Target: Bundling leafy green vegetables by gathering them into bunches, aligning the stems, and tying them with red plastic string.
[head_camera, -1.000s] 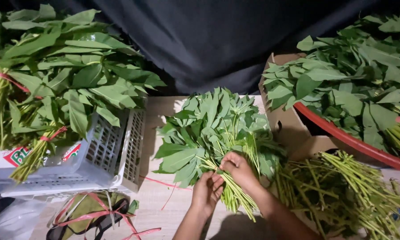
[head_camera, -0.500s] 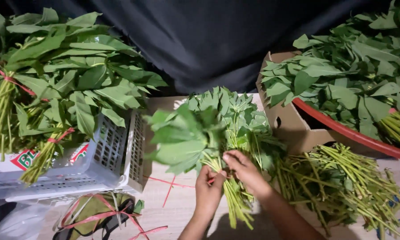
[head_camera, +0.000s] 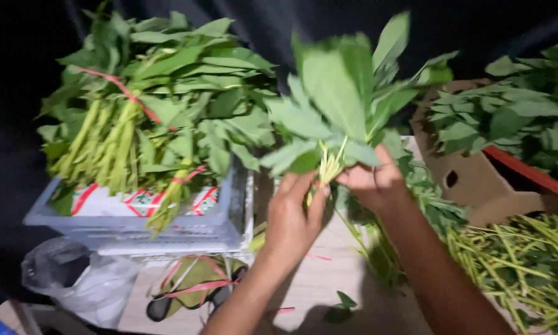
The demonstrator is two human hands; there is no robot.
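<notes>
At frame centre, our left hand (head_camera: pixel 293 214) and right hand (head_camera: pixel 372 183) close their fingers around a leafy green bunch (head_camera: pixel 341 111), right of the white crate (head_camera: pixel 167 226).

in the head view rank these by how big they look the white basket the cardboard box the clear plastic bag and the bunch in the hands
1. White basket
2. Bunch in the hands, though it is lifted toward the camera, so its rank is unsure
3. Cardboard box, partly hidden by leaves
4. Clear plastic bag
</notes>
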